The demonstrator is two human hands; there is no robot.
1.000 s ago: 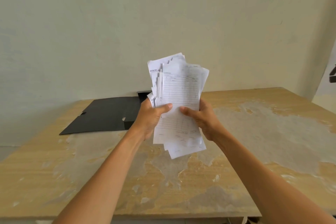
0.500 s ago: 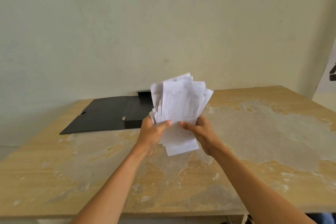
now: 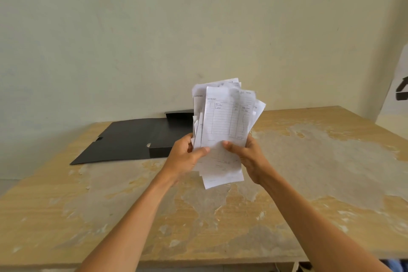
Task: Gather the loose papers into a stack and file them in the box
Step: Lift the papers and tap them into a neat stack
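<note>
An uneven bundle of white ruled papers point(image 3: 225, 121) stands upright above the middle of the table, held between both hands. My left hand point(image 3: 184, 157) grips its left edge with the thumb across the front sheet. My right hand point(image 3: 247, 157) grips the right edge the same way. The sheets are fanned out at the top and bottom and not squared. Behind the papers, at the back left of the table, lies the black file box point(image 3: 132, 139), open, its lid flap spread flat to the left. The papers hide the box's right part.
The wooden table point(image 3: 309, 172) has a worn, peeling top, with its front edge close to me. A plain pale wall point(image 3: 198, 28) rises right behind it. A dark object point(image 3: 401, 91) shows at the far right edge of the view.
The bundle dropped toward the table half a second ago and has come back up, now more upright. Both hands kept their grip throughout.
</note>
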